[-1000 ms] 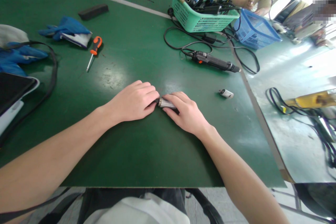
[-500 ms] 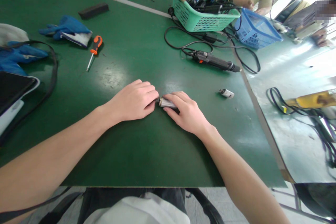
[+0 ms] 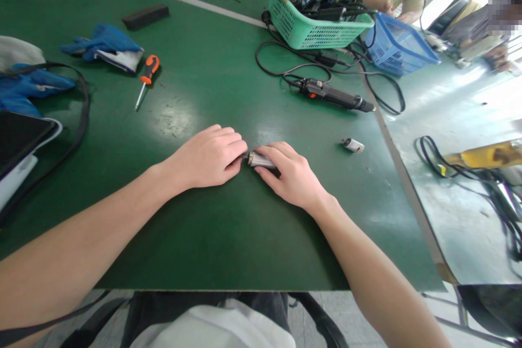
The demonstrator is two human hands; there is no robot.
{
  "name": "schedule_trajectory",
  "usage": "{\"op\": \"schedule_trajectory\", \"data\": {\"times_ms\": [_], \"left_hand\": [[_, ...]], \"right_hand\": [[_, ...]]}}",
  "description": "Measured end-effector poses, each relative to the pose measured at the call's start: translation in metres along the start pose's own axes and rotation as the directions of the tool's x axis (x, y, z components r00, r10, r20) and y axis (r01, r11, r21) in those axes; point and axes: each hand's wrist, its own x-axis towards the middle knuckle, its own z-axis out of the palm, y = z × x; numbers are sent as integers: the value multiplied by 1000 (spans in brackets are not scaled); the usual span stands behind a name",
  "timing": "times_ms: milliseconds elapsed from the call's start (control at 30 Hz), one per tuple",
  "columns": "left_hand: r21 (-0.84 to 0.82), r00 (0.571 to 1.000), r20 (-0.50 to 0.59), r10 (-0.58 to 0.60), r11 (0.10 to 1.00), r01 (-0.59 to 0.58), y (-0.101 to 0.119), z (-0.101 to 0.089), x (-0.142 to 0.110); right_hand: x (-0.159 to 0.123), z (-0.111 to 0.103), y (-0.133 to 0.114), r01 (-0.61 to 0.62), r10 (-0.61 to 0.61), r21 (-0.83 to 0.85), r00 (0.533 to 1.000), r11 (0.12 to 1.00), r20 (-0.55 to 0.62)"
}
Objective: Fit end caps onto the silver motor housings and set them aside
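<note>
A silver metal cylinder (image 3: 261, 160) lies low over the green table, its left end facing my left hand. My right hand (image 3: 291, 171) is closed round it, fingers over the far side and thumb on the near side. At the cylinder's left end, my left hand (image 3: 216, 156) is closed with thumb and fingers pinched on a small dark part that is mostly hidden. A similar short silver cylinder (image 3: 353, 145) lies by itself to the right of my right hand.
A black electric screwdriver (image 3: 334, 95) lies behind, its cable running near a green basket (image 3: 318, 34) full of tools. An orange screwdriver (image 3: 148, 79), blue gloves (image 3: 106, 46) and a dark block (image 3: 145, 16) are at left. A blue basket (image 3: 397, 49) and co-workers are beyond.
</note>
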Motion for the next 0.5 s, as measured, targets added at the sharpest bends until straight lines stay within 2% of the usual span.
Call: {"op": "schedule_trajectory", "data": {"times_ms": [500], "left_hand": [[-22,1000,-2,-5,1000,5,0,0,0]], "right_hand": [[2,0,0,12,-12,-8,1000,1000,-9]]}}
